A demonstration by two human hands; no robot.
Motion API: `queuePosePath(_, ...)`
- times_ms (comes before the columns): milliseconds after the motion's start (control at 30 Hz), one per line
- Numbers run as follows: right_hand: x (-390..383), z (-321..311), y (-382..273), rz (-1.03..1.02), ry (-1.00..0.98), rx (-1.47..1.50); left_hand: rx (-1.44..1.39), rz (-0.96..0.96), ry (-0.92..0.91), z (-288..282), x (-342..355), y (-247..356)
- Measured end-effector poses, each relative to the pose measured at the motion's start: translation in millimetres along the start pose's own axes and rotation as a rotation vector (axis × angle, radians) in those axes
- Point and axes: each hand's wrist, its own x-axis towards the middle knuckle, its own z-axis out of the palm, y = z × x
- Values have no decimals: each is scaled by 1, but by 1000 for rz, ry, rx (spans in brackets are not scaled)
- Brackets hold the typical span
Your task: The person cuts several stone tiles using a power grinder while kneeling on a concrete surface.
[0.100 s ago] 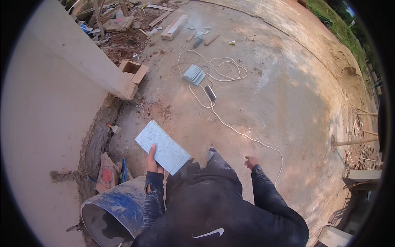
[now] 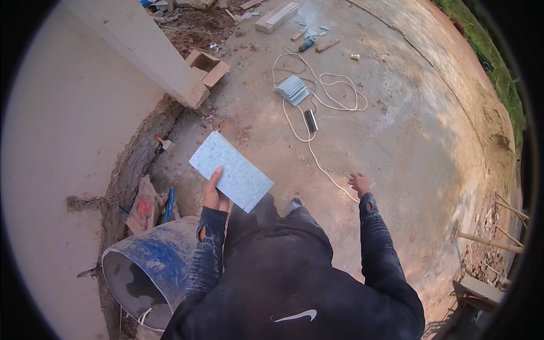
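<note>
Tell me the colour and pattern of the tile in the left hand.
Pale grey-blue, finely speckled tile, best seen in the head view.

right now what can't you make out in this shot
- Underside of the grey tile: head view, faces away; left hand covers part of its near edge.
- Right hand: small and curled, fingers unclear; seems to hold nothing.
- Inside of the blue bucket: in shadow, contents unclear.
- Small tools near the top: too small to identify.
- Where the white cable ends: its near end passes behind the right hand.

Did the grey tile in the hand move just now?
Cannot tell. The tile in the left hand sits at about the same spot against the white cable as before.
</note>
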Motion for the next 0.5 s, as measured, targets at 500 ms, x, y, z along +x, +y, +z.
queuePosePath(500, 169, 248, -188, 326, -303, -375, -113, -107, 150, 82, 407, 148)
